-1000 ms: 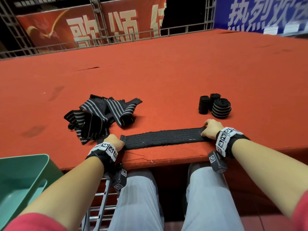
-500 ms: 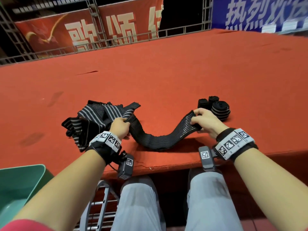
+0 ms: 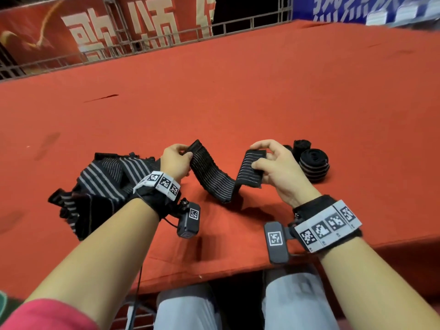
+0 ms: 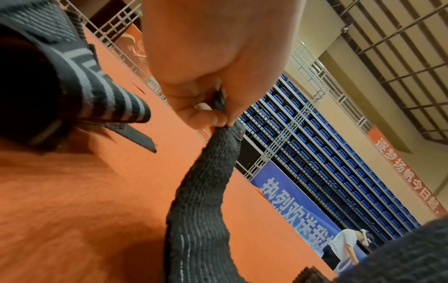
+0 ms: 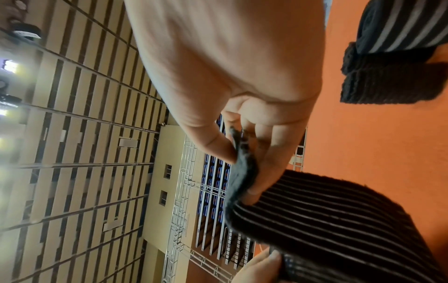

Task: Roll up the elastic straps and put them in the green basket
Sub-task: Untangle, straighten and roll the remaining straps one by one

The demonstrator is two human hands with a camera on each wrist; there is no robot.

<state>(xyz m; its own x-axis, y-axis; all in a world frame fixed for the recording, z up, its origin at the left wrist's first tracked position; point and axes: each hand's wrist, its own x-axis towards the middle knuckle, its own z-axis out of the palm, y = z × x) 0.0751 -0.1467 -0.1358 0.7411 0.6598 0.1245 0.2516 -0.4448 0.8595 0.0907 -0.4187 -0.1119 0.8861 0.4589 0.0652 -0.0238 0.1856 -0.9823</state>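
Both hands hold one black elastic strap [image 3: 214, 177] above the red worktop [image 3: 238, 103]. The left hand [image 3: 175, 161] pinches one end in a closed grip between thumb and fingers; the right hand [image 3: 276, 163] pinches the other end the same way. The strap sags between them, its middle touching the worktop. A heap of unrolled striped straps [image 3: 100, 184] lies just left of the left wrist. Rolled straps [image 3: 312, 164] stand just beyond the right hand. A green basket corner [image 3: 2, 297] shows at the lower left edge.
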